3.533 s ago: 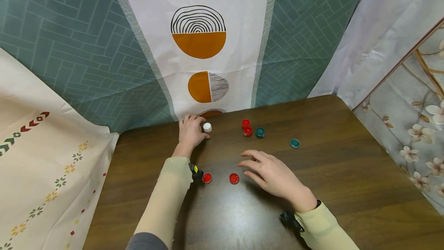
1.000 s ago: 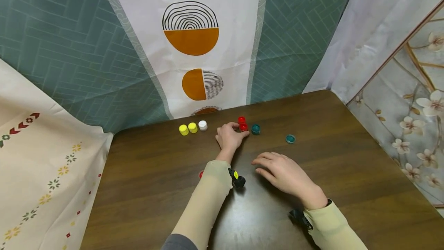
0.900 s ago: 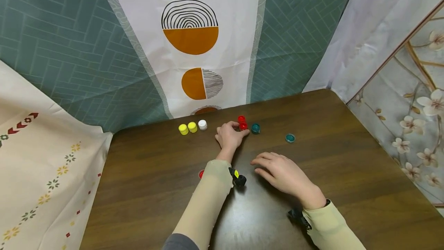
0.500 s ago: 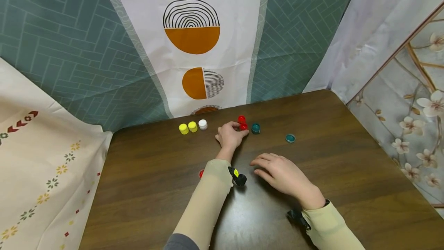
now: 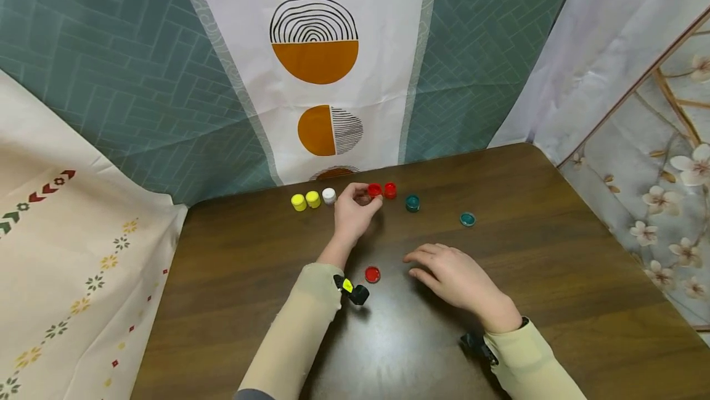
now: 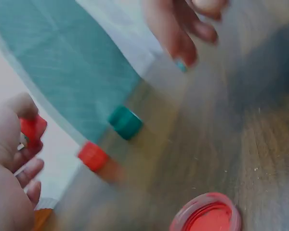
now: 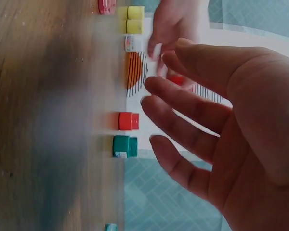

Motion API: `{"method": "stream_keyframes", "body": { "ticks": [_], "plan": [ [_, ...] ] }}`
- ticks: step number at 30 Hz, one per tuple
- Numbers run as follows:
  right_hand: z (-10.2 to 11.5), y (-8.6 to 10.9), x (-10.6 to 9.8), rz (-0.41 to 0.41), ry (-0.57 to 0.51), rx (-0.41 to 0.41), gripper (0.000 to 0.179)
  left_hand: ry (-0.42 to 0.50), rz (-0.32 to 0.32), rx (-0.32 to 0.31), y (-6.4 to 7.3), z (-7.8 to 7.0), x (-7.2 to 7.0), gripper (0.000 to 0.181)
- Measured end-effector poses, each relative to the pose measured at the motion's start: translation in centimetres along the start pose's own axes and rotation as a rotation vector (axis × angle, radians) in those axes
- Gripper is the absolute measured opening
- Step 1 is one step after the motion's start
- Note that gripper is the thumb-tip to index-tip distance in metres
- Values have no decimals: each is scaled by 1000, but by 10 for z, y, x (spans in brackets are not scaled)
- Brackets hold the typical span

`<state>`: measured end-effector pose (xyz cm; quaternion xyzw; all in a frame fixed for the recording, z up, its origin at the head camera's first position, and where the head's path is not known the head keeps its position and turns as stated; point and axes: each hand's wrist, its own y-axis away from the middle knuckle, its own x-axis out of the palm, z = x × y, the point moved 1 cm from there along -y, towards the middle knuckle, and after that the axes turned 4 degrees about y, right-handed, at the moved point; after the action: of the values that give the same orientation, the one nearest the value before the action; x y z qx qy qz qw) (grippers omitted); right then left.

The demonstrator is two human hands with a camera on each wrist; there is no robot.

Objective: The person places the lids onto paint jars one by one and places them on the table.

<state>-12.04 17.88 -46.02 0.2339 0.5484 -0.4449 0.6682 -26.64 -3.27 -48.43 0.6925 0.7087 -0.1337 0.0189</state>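
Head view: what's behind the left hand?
Just past the left hand, which holds a red jar, you can see the table and hanging cloth. The patch of table its palm blocks is hidden.

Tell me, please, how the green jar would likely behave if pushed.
The green jar will probably slide under a gentle push, since it stands upright and looks squat. Knocked over, it may roll, because its sides are round. Anything inside could spill, as its narrower neck looks uncapped.
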Motion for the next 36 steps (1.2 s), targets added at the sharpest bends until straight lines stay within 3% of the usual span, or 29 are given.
{"method": "stream_keyframes", "body": {
  "ticks": [6, 11, 15, 19, 23, 29, 36],
  "plan": [
    [7, -7, 4, 19, 11, 71, 29, 273, 54, 110, 33, -16, -50, 36],
    [20, -19, 10, 66, -11, 99, 36, 344, 107, 126, 70, -11, -82, 39],
    [33, -30, 17, 113, -25, 109, 42, 372, 188, 115, 89, 1, -95, 42],
    [46, -40, 29, 148, -37, 113, 50, 397, 218, 97, 95, 9, -101, 48],
    [56, -47, 43, 151, -39, 101, 52, 458, 185, 90, 96, 10, -107, 48],
    [58, -50, 54, 139, -12, 64, 46, 512, 166, 110, 95, 12, -111, 41],
    [56, -51, 59, 96, 46, 21, 34, 537, 187, 115, 93, 14, -111, 41]
  ]
}}
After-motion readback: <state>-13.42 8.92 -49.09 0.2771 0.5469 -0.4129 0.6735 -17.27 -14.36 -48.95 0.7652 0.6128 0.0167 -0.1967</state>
